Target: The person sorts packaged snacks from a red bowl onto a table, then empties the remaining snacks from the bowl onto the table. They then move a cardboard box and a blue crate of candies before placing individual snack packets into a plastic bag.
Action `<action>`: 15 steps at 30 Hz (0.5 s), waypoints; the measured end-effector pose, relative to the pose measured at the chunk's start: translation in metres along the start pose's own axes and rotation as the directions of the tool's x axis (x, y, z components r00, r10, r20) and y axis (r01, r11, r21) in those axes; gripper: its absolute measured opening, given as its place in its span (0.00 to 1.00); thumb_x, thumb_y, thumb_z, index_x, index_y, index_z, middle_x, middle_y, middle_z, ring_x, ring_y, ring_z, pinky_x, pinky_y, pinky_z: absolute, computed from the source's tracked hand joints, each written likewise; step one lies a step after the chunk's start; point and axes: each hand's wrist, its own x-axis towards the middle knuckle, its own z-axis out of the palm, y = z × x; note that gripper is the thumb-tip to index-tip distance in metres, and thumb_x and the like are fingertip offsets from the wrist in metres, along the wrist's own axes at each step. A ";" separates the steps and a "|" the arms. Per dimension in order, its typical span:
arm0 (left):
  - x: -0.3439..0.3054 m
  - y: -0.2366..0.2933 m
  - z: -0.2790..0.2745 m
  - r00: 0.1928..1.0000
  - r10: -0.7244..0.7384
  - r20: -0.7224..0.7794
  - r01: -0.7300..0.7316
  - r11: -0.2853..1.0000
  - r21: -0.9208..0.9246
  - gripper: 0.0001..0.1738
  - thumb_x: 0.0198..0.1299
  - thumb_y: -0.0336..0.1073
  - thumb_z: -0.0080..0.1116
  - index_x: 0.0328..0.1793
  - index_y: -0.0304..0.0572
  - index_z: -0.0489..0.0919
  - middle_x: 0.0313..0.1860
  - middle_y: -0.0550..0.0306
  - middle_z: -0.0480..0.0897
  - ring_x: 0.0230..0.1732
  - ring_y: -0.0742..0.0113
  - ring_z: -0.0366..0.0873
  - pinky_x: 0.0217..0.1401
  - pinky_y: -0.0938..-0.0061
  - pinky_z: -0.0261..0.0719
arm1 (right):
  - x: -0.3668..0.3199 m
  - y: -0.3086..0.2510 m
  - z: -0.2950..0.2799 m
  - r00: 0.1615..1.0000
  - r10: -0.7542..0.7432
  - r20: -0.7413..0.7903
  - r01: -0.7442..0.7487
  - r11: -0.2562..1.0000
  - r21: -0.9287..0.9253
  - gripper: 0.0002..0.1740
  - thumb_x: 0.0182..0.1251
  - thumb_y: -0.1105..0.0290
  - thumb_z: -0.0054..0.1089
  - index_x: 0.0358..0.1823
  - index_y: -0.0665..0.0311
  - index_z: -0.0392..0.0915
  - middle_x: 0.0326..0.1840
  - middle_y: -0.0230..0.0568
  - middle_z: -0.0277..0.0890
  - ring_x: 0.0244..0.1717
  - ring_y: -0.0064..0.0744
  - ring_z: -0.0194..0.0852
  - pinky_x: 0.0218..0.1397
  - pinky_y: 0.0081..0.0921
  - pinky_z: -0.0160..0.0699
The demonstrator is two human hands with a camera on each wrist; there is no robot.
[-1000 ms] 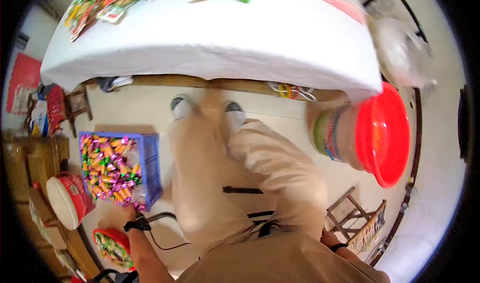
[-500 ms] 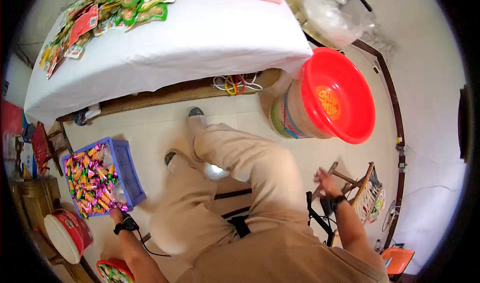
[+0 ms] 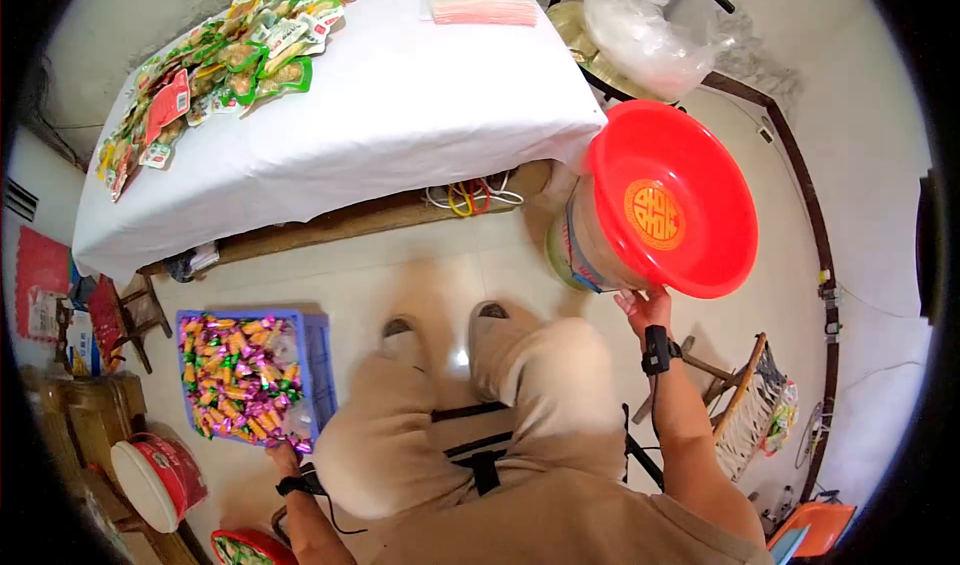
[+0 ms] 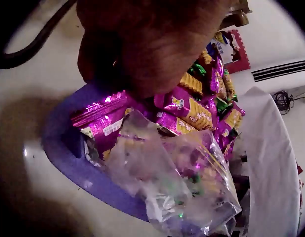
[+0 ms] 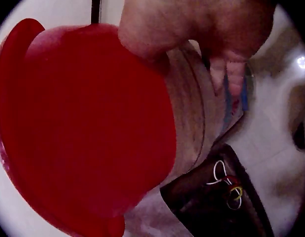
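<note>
At lower left in the head view, a blue-purple crate [image 3: 320,375] holds many wrapped snacks [image 3: 235,380] in purple and orange. My left hand [image 3: 284,457] grips its near rim; in the left wrist view that hand [image 4: 152,44] covers part of the crate rim [image 4: 95,185], beside clear plastic film [image 4: 157,168]. To the right, a red basin [image 3: 705,190] with a yellow emblem sits tilted on a wide bucket [image 3: 590,240]. My right hand [image 3: 646,310] holds the basin's near rim, thumb over it; in the right wrist view, some fingers [image 5: 235,79] extend outside, near the bucket.
A white-clothed table [image 3: 400,85] ahead bears snack packets [image 3: 235,60] and a stack of plastic bags [image 3: 480,5]. A lidded red bucket [image 3: 170,475] and a red basin of packets [image 3: 245,548] are at lower left. A folding stool [image 3: 740,395] stands at right.
My right hand has moved forward from beside the stool to the red basin's rim. The left hand remains at the crate. The head view has shifted and sharpened.
</note>
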 end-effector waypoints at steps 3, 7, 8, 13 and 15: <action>0.022 -0.028 -0.012 0.986 -0.098 0.135 0.078 0.986 0.148 0.30 0.48 0.23 0.48 0.57 0.46 0.51 0.35 0.50 0.70 0.26 0.64 0.72 0.18 0.70 0.74 | 0.009 0.002 -0.007 0.991 -0.038 -0.131 0.050 0.995 0.091 0.23 0.60 0.54 0.47 0.52 0.61 0.64 0.56 0.48 0.62 0.54 0.47 0.68 0.50 0.45 0.72; 0.029 -0.047 -0.011 0.990 -0.014 0.141 -0.002 0.994 0.111 0.31 0.47 0.24 0.47 0.60 0.45 0.52 0.42 0.49 0.70 0.32 0.64 0.72 0.21 0.72 0.74 | 0.005 -0.002 -0.009 0.939 -0.101 -0.328 0.155 0.977 0.145 0.27 0.57 0.50 0.51 0.51 0.61 0.65 0.54 0.43 0.63 0.49 0.44 0.67 0.51 0.46 0.70; 0.018 -0.040 -0.004 0.990 -0.008 0.139 -0.007 0.994 0.110 0.31 0.47 0.24 0.47 0.60 0.45 0.52 0.42 0.49 0.70 0.32 0.64 0.72 0.21 0.72 0.74 | 0.009 -0.005 -0.016 0.941 -0.098 -0.324 0.153 0.977 0.149 0.27 0.57 0.50 0.51 0.51 0.61 0.65 0.54 0.43 0.63 0.49 0.44 0.67 0.51 0.46 0.70; 0.035 -0.046 -0.009 0.963 0.158 0.220 -0.225 0.919 0.323 0.34 0.48 0.23 0.47 0.62 0.44 0.50 0.42 0.50 0.71 0.31 0.63 0.74 0.23 0.72 0.76 | 0.029 -0.029 -0.102 0.946 -0.204 -0.251 0.241 0.962 0.128 0.30 0.56 0.46 0.51 0.55 0.57 0.64 0.56 0.42 0.65 0.57 0.43 0.62 0.54 0.49 0.67; 0.026 -0.042 0.008 0.950 0.195 0.245 -0.272 0.902 0.337 0.31 0.49 0.22 0.48 0.58 0.48 0.51 0.40 0.50 0.71 0.29 0.60 0.76 0.21 0.69 0.79 | 0.042 -0.034 -0.171 0.940 -0.337 -0.051 0.332 0.939 -0.090 0.31 0.56 0.47 0.52 0.57 0.57 0.63 0.59 0.41 0.63 0.60 0.43 0.60 0.56 0.51 0.65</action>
